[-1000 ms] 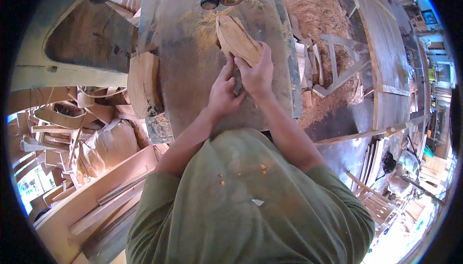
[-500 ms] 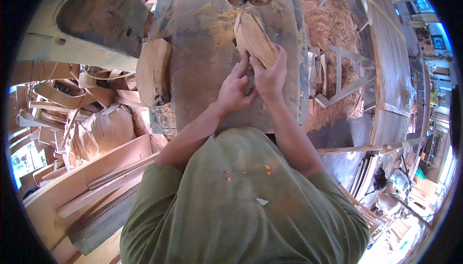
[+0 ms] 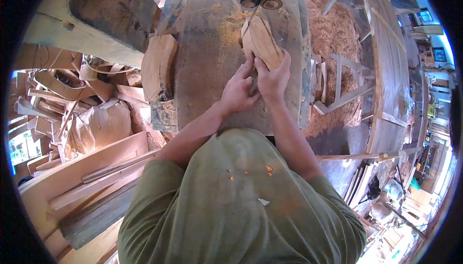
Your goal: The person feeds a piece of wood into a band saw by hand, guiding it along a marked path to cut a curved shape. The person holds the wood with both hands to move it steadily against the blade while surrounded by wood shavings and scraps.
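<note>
The bare left forearm (image 3: 200, 130) slants far and right, the bare right forearm (image 3: 293, 136) far and left. The half-curled bare left hand (image 3: 238, 90) extends its index finger (image 3: 249, 62) far; just beside it, the bare right hand (image 3: 274, 81) grips, thumb (image 3: 261, 66) at its left.

Block (image 3: 262, 42): pale tan wood, longer than wide, curved sides, dark streak down the long edge on the right and a thin dark curved line on the upper face toward the left edge. Near end sits in the right hand (image 3: 273, 78), thumb at its left and fingers at its right corner, with the left hand's (image 3: 238, 90) index fingertip at the near-left edge. Rest runs forward of the grip, lying broad face up, skewed so the far end points ahead and left.
</note>
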`<action>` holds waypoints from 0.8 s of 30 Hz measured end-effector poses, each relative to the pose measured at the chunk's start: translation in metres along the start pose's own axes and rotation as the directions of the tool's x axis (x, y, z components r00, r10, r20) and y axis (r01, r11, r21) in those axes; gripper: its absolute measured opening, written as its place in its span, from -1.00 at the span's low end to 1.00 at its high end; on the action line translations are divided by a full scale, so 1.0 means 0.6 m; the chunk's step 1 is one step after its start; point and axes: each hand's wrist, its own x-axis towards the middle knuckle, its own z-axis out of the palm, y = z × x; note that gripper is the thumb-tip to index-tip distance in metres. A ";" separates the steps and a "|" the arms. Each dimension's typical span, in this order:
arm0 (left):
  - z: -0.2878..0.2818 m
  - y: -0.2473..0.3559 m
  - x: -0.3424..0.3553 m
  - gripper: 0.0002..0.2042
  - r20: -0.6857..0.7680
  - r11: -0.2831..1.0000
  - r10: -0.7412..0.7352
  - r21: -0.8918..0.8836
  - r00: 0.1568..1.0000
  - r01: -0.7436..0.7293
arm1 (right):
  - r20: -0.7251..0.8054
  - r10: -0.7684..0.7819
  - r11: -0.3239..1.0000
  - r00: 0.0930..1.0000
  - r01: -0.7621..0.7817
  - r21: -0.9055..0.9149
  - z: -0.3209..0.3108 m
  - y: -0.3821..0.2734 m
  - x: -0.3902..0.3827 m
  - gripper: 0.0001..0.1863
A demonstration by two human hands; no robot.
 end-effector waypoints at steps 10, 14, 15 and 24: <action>0.000 0.004 0.001 -0.67 -0.023 0.994 -0.050 -0.095 0.998 0.048 | 0.001 0.017 1.000 1.000 -0.017 -0.006 0.004 -0.015 -0.004 -0.24; -0.004 0.009 0.000 -0.65 0.010 0.989 -0.100 -0.107 0.995 0.100 | -0.009 0.034 0.999 0.999 -0.034 -0.013 0.009 -0.017 -0.006 -0.23; -0.004 0.009 0.000 -0.63 0.003 0.989 -0.105 -0.109 0.994 0.105 | -0.017 0.038 0.999 0.999 -0.038 -0.004 0.011 -0.018 -0.007 -0.23; 0.002 0.003 0.001 -0.66 -0.069 0.988 -0.074 -0.143 0.995 0.063 | -0.037 -0.009 0.996 0.999 0.006 -0.086 0.017 -0.024 -0.010 -0.22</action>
